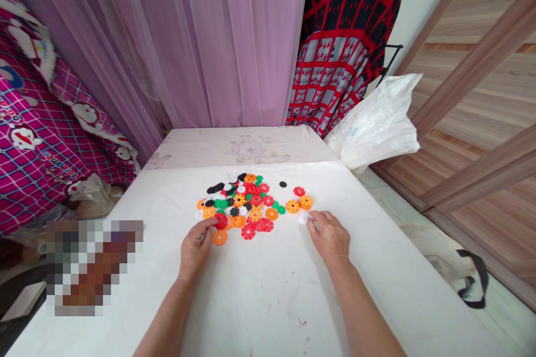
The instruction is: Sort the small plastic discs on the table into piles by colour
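A loose heap of notched plastic discs [239,200] in red, orange, green, black and white lies on the white table cover. At the heap's near left side, my left hand [196,245] has its thumb and fingers closed at the edge of a red disc [220,221]. An orange disc [220,237] lies just below that one. To the right of the heap, my right hand [330,234] pinches a white disc [304,217], partly hidden by the fingertips. Beyond it sit orange discs [306,202], a red disc [298,191] and a small black disc [283,184].
The table [251,301] has a flowered cloth [251,148] at its far end. A white plastic bag [377,122] stands at the far right corner. A blurred-out item [98,268] lies on the left. Purple curtains [234,39] hang behind, and a wooden wardrobe [481,83] is at right.
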The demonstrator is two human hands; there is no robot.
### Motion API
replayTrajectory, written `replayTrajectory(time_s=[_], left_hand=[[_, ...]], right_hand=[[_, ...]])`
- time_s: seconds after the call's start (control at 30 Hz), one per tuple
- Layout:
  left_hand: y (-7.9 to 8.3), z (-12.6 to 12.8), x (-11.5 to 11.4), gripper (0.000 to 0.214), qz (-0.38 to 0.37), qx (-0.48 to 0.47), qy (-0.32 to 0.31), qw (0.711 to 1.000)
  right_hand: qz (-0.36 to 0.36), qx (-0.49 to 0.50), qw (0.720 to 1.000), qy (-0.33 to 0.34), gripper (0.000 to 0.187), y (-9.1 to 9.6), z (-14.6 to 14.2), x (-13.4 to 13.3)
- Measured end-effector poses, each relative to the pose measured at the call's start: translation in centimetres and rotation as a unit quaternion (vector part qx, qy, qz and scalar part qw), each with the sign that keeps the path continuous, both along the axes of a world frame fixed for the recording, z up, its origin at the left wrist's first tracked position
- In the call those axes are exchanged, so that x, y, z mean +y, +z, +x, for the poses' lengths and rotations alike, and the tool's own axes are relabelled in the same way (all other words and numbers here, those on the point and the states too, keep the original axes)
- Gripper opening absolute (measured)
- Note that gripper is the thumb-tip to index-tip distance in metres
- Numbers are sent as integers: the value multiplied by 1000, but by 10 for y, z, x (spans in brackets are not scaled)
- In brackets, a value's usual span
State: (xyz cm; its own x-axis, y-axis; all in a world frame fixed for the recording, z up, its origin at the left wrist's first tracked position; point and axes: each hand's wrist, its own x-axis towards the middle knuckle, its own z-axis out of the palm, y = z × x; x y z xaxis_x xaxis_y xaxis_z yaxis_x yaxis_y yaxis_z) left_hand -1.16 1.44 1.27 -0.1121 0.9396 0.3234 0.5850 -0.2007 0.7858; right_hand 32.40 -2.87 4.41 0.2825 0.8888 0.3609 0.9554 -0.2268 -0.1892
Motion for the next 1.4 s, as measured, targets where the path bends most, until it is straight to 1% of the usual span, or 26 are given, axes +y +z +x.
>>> replayTrajectory(time_s=[0.07, 0.13, 0.23, 0.3, 0.4, 0.47, 0.53, 0.63, 0.77, 0.93, 1.0, 1.07, 1.13, 1.23, 1.3, 1.37, 1.4], left_hand=[[-1, 0, 0, 31, 0, -1, 3, 1000], [-1, 0, 1, 31, 0, -2, 2, 1000], [-2, 0, 1, 31, 1, -4, -1, 1000], [-2, 0, 1, 30, 4, -2, -1, 1000], [-4, 0, 1, 31, 9, 2, -2, 1000], [-4, 0, 2, 31, 10, 5, -4, 1000], [-4, -1, 2, 31, 10, 7, -4, 1000], [-5, -1, 3, 32, 12, 7, -4, 1000], [-5, -1, 3, 32, 12, 6, -8, 1000], [-6, -1, 3, 30, 12, 2, -9, 1000], [-5, -1, 3, 30, 11, 2, -9, 1000], [-5, -1, 3, 30, 10, 3, -13, 1000], [-5, -2, 3, 30, 10, 3, -17, 1000], [-5, -2, 3, 30, 11, 2, -16, 1000], [-5, -2, 3, 30, 13, 3, -15, 1000], [-5, -2, 3, 30, 16, 5, -14, 1000], [-5, -2, 3, 30, 17, 6, -13, 1000]], right_hand=[[7, 27, 1000, 15, 26, 3, -7, 0], [-5, 60, 997, 52, 27, 5, -19, 2], [-71, 104, 984, 127, 24, 6, -44, 6], [-122, 114, 975, 148, 23, 7, -60, 8], [-177, 98, 972, 123, 26, 9, -78, 10], [-196, 85, 972, 102, 31, 11, -86, 12], [-206, 84, 970, 96, 37, 13, -91, 15], [-221, 99, 965, 104, 39, 16, -95, 22], [-242, 101, 959, 111, 32, 21, -94, 29], [-264, 44, 958, 104, 38, 30, -97, 29], [-281, 9, 954, 106, 36, 36, -99, 27], [-295, -18, 948, 116, 32, 43, -97, 26], [-291, -30, 948, 128, 30, 52, -88, 29], [-255, -21, 957, 138, 29, 68, -57, 43], [-234, -6, 966, 113, 27, 77, -29, 61], [-207, 16, 977, 54, 39, 81, -3, 82], [-210, 33, 977, 32, 44, 81, 8, 92]])
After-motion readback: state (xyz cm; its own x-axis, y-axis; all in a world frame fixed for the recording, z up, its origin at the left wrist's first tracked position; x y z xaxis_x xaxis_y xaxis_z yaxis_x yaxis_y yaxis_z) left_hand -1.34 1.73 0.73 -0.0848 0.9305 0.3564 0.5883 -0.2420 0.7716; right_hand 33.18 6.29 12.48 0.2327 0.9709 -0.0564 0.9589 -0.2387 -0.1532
